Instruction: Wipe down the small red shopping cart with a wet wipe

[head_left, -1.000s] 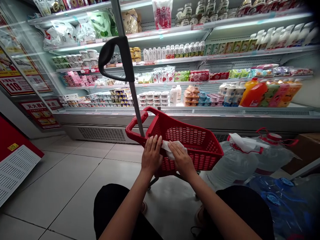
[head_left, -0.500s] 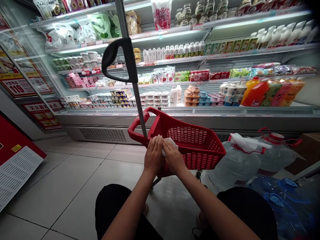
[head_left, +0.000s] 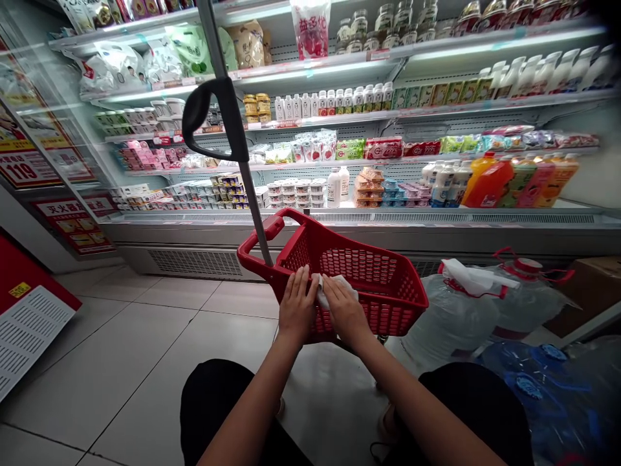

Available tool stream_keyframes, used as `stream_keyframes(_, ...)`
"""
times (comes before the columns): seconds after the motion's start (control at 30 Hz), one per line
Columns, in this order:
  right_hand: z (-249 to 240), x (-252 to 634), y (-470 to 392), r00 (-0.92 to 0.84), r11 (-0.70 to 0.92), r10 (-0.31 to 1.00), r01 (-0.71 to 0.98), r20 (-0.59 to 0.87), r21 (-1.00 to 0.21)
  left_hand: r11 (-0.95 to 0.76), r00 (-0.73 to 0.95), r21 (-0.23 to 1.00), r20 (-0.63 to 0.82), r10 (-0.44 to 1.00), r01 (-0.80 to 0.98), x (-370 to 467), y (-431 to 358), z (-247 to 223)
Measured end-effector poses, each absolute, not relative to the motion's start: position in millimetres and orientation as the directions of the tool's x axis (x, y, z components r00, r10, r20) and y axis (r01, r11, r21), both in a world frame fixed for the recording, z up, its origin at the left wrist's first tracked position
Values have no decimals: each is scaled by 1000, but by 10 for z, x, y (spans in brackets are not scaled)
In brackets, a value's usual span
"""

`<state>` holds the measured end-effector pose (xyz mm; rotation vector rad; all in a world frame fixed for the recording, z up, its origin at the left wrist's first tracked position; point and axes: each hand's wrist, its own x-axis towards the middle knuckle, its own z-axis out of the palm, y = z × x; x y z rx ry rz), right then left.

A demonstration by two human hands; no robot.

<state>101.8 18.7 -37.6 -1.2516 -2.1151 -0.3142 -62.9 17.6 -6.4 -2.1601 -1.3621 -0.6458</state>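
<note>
The right hand [head_left: 345, 314] has slid along the rim of the red cart [head_left: 395, 315], away from the left hand [head_left: 297, 307], gripping a white cloth [head_left: 348, 283]. Whether the left, resting there, grips too, I can't tell. The cart stands on pale floor tiles [head_left: 155, 343] before a lit chiller [head_left: 194, 262].

I see a chilled display case [head_left: 133, 234]: a pink bag [head_left: 311, 31] on its highest visible shelf, an orange bottle [head_left: 491, 184] toward its bottom shelf's right end. Clear jugs [head_left: 446, 317] and a cardboard box [head_left: 599, 281] stand before it; a 119 sign [head_left: 22, 169] shows to its left.
</note>
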Motion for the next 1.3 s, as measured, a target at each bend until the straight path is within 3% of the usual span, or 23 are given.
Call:
stream_keyframes(0.23, -425, 1105, 161, -372, 531, 669, 845, 644, -63, -359, 384, -172, 623, 681, 917, -679, 204, -135)
stream_keyframes(0.57, -755, 1975, -209, -202, 304, 711, 952, 673, -36, -402, 376, -112, 638, 672, 909, -632, 192, -179)
stream_keyframes(0.9, -498, 1150, 150, -340, 448, 661, 894, 669, 11, -364, 348, -115, 644, 681, 924, -583, 250, -186)
stream_keyframes(1.3, -820, 2317, -255, -186, 294, 691, 955, 699, -36, -407, 347, -54, 633, 692, 912, -591, 191, -150)
